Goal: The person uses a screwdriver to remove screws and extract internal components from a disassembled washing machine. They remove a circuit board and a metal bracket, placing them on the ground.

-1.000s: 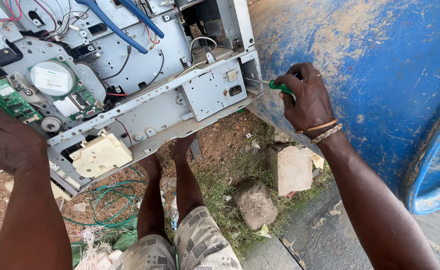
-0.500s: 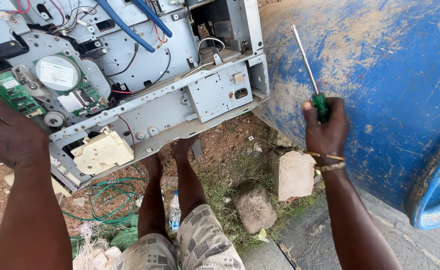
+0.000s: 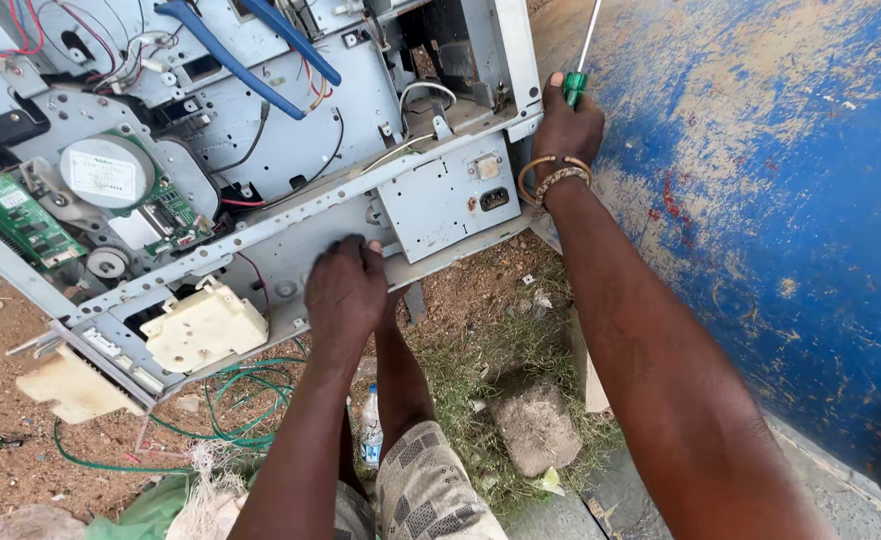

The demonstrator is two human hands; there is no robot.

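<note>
A stripped grey machine chassis [image 3: 290,160] lies tilted on the ground, with wires, a green circuit board [image 3: 20,220], a round motor [image 3: 108,172] and a cream plastic part [image 3: 203,325] exposed. My left hand [image 3: 345,290] grips the lower metal frame rail near its middle. My right hand [image 3: 567,128] is at the chassis's right edge, closed around a green-handled screwdriver [image 3: 578,70] whose shaft points up and away. Bangles circle my right wrist.
A large blue metal drum [image 3: 760,200] with worn paint stands close on the right. Stones [image 3: 535,430], grass, green wire [image 3: 240,400], a small plastic bottle [image 3: 370,435] and my legs lie below the chassis. A cream plastic piece [image 3: 70,385] rests at lower left.
My left hand moved from the chassis's left end to the middle of the frame rail. My right hand rose with the screwdriver and came in against the chassis's right edge.
</note>
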